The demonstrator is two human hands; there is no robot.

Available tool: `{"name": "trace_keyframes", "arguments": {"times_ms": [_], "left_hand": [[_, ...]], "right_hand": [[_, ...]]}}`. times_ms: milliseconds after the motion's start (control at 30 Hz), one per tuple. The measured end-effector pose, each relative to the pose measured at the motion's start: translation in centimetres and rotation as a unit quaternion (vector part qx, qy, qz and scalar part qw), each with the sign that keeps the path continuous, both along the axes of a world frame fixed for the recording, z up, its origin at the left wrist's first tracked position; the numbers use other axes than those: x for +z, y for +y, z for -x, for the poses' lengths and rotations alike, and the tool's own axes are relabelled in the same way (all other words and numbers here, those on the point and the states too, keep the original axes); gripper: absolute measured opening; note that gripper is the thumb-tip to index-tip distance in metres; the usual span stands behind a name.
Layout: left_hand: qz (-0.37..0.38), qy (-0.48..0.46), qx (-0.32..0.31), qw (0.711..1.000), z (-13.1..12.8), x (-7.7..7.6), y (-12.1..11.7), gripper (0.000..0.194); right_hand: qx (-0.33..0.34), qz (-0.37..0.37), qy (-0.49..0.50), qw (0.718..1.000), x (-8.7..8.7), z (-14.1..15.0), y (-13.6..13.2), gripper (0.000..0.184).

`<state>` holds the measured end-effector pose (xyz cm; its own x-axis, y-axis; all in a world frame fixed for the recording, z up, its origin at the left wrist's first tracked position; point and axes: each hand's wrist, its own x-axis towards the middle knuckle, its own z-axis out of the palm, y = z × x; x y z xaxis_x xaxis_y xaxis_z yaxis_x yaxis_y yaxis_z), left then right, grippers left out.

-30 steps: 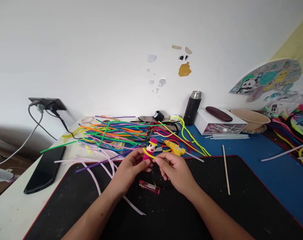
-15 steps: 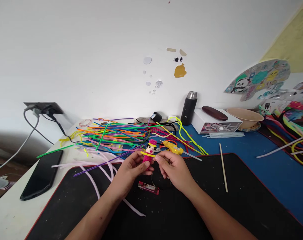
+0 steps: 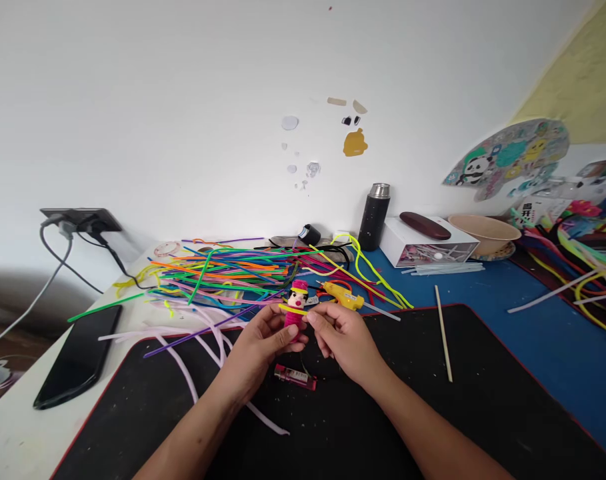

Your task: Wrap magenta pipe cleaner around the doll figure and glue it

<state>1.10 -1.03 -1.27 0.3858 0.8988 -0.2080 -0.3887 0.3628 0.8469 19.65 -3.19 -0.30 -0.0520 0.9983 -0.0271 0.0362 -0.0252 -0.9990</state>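
Observation:
A small pipe-cleaner doll [image 3: 297,301] stands upright between my hands, with a white face, black hair and a pink and yellow hat. My left hand [image 3: 265,335] is closed around its pink body. Across the doll's neck runs a short yellow pipe cleaner [image 3: 293,309], and my right hand [image 3: 341,333] pinches its right end between thumb and finger. Below the hands a pink lighter [image 3: 295,377] lies on the black mat [image 3: 363,427]. Just behind them is a yellow hot glue gun [image 3: 341,294] with a glue stick in its rear.
Many coloured pipe cleaners [image 3: 233,270] are heaped at the back left, near a black phone [image 3: 79,360]. A wooden stick [image 3: 443,333] lies on the mat's right. Behind stand a black thermos [image 3: 374,219], a white drawer box [image 3: 427,241] and a beige bowl [image 3: 485,231].
The view has shifted slightly, so the surroundings sit a little further left. Both hands keep nearly the same hold on the doll and the yellow pipe cleaner.

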Motion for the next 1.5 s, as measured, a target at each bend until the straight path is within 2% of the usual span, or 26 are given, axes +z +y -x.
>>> {"name": "trace_keyframes", "arguments": {"times_ms": [233, 700, 1033, 1500], "left_hand": [[0.002, 0.001, -0.011, 1.000, -0.06, 0.07, -0.33, 0.047], [-0.031, 0.041, -0.019, 0.999, -0.13, 0.05, -0.46, 0.053], [-0.014, 0.056, -0.021, 0.998, -0.22, 0.21, -0.56, 0.055], [-0.015, 0.057, -0.020, 0.998, -0.37, 0.25, -0.61, 0.051]], "right_hand": [[-0.002, 0.000, -0.008, 1.000, -0.34, 0.24, -0.01, 0.038], [0.010, 0.029, -0.020, 0.999, -0.75, 0.21, 0.01, 0.049], [-0.035, -0.018, -0.062, 0.997, 0.11, 0.29, -0.22, 0.041], [-0.050, -0.040, -0.125, 0.990, -0.50, 0.20, -0.18, 0.032]]}}
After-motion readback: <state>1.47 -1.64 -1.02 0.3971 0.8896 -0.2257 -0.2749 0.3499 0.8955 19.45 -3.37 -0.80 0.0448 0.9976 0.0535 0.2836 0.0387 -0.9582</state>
